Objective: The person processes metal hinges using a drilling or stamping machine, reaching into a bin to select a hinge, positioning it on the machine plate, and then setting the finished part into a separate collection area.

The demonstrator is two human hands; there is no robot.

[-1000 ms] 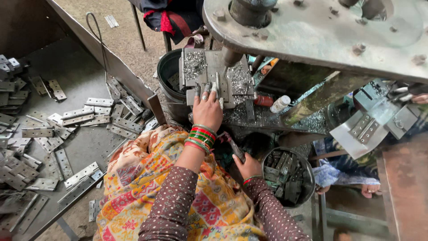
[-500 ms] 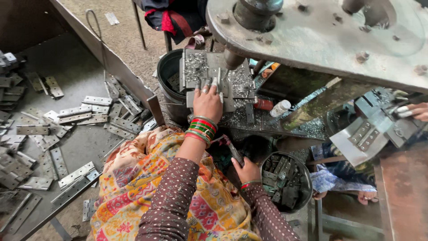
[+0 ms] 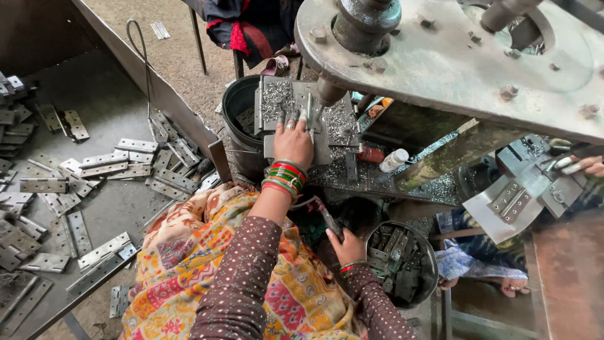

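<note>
Left hand (image 3: pixel 293 141) presses a flat grey metal hinge plate (image 3: pixel 301 121) onto the press bed, steadying it under the punch (image 3: pixel 328 94). Right hand (image 3: pixel 348 244) grips a dark lever handle (image 3: pixel 329 218), fingers closed.

Person's hands: two, left hand (image 3: pixel 293 142) far on the press bed, right hand (image 3: pixel 346 244) near, by the right bucket.
Other person's hands: one (image 3: pixel 590 165), far right edge.
Buckets: two, black bucket (image 3: pixel 238 104) far left of the press, round bucket (image 3: pixel 429 257) near right.
Presses: one, with one plate (image 3: pixel 440 60) overhead.
Small bottles: two, red (image 3: pixel 371 154) and white (image 3: pixel 394 160), side by side right of the press bed.
Hinges on floor (image 3: pixel 119 158): too many to count exactly, well over twenty, left side.
Hinges in right bucket (image 3: pixel 396 258): a heap, count not possible.
Bangle stacks: two, left wrist (image 3: pixel 283 177) and right wrist (image 3: pixel 350 267).
</note>
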